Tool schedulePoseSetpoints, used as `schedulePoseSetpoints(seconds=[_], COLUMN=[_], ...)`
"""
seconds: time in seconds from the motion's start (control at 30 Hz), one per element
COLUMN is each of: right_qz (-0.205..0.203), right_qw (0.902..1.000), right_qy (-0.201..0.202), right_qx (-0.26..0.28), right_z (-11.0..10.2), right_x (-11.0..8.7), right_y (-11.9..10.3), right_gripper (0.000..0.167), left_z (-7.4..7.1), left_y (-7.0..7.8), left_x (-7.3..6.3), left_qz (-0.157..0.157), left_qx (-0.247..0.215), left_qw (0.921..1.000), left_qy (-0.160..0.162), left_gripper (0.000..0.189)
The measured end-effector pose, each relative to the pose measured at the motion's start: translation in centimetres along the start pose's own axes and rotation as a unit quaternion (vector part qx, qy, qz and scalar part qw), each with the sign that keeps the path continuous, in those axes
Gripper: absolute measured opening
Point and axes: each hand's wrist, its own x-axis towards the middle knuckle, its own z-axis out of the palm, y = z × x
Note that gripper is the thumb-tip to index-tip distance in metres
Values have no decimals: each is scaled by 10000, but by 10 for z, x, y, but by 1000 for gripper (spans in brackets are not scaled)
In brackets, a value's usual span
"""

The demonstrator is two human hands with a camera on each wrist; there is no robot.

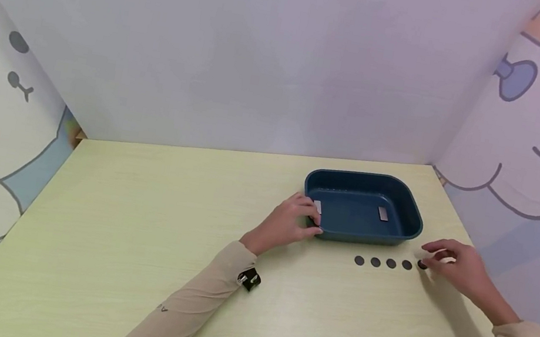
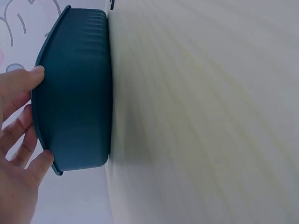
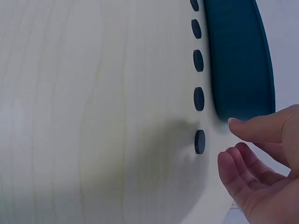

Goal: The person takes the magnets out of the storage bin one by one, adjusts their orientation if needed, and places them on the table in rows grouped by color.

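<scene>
We see a dark blue rectangular plastic tray (image 1: pixel 412 228) standing on the pale yellow wooden counter (image 1: pixel 131 229), near its far right corner. Our left hand (image 1: pixel 293 220) grips the tray's near left corner, thumb and fingers curled over its rim. In front of the tray, five small dark round discs (image 1: pixel 383 262) lie in a row on the counter. Our right hand (image 1: pixel 452 264) hovers just beside the rightmost disc (image 3: pixel 199 141), fingers loosely bent and grasping nothing. Two small grey rectangular tabs (image 1: pixel 383 213) show inside the tray.
</scene>
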Motion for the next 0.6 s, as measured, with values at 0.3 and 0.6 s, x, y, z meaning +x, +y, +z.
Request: schedulePoseSetpoints(seconds=[0.3, 0.6], right_qz=[206, 244], right_qw=[9991, 9962], right_qy=[115, 329], right_qx=[354, 765], right_z=[-10, -17], right_x=[3, 6], right_y=[-5, -12], right_gripper=[28, 28], left_z=[1, 1], left_y=[-1, 0], left_x=[0, 0], left_qz=[15, -10], left_qx=[-16, -78], left_qw=[10000, 10000], left_qy=[-5, 4], left_gripper=[10, 10])
